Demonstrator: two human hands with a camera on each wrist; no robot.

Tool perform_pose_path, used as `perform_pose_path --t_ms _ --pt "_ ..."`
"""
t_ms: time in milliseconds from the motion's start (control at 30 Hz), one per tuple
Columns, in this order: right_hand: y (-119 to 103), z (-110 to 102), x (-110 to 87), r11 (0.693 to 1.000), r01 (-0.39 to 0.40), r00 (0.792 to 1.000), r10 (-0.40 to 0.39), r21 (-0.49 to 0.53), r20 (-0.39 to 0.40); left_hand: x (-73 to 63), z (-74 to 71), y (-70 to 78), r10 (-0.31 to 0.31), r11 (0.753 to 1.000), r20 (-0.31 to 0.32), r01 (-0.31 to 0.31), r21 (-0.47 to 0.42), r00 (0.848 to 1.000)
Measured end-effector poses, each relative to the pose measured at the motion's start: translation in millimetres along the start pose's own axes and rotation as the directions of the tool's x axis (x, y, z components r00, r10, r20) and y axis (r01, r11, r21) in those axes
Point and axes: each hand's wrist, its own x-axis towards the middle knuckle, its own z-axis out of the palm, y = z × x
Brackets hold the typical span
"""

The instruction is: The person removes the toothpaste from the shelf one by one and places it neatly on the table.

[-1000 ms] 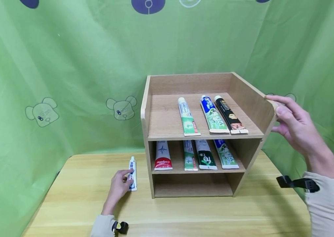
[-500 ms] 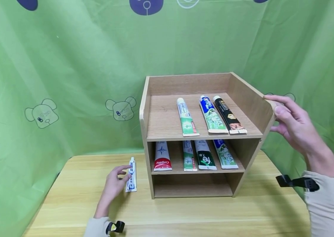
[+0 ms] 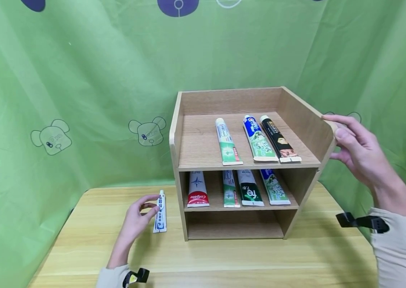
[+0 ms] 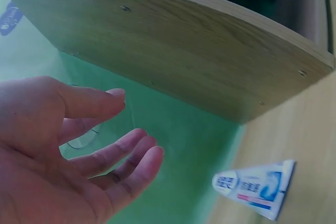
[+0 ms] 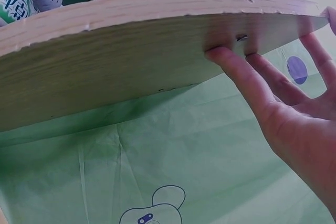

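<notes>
A white-and-blue toothpaste tube (image 3: 160,214) lies on the table left of the wooden shelf (image 3: 249,165), its cap toward the back. My left hand (image 3: 137,218) hovers over the tube's left side in the head view. In the left wrist view the same hand (image 4: 89,145) has its fingers spread and loosely bent, with nothing between them, apart from the toothpaste tube (image 4: 254,188). At the shelf's upper right corner rests my right hand (image 3: 363,156), index finger on the panel's top edge. The right wrist view shows this hand (image 5: 283,98) pressing fingertips against the panel's outer face.
Three tubes, one black (image 3: 278,138), lie on the top tier. Several more, including a red-ended Colgate tube (image 3: 198,196), lie on the middle tier. The bottom tier (image 3: 235,230) shows its bare board. A green curtain (image 3: 98,80) hangs behind the table (image 3: 91,240).
My left hand has lifted its fingers off the toothpaste tube and drawn slightly left. The tube still lies on the table. My right hand keeps its place at the shelf corner.
</notes>
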Motion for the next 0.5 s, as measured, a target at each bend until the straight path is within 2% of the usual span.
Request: perform_pose_path --t_ms 267,400,500 --pt "-1 2 -3.5 1.0 0.003 1.0 -0.003 -0.001 -0.013 -7.6 -6.8 24.3 0.093 0.994 0.044 -0.091 -0.058 0.995" --pt "-5 5 -1.8 0.994 -0.058 0.996 0.051 -0.091 -0.08 -14.5 -9.9 39.3 0.136 0.99 0.032 -0.134 -0.053 0.99" --pt "-4 5 0.0 0.994 -0.059 0.996 0.052 -0.094 -0.077 -21.4 -12.1 50.0 0.166 0.986 0.008 -0.165 -0.031 0.986"
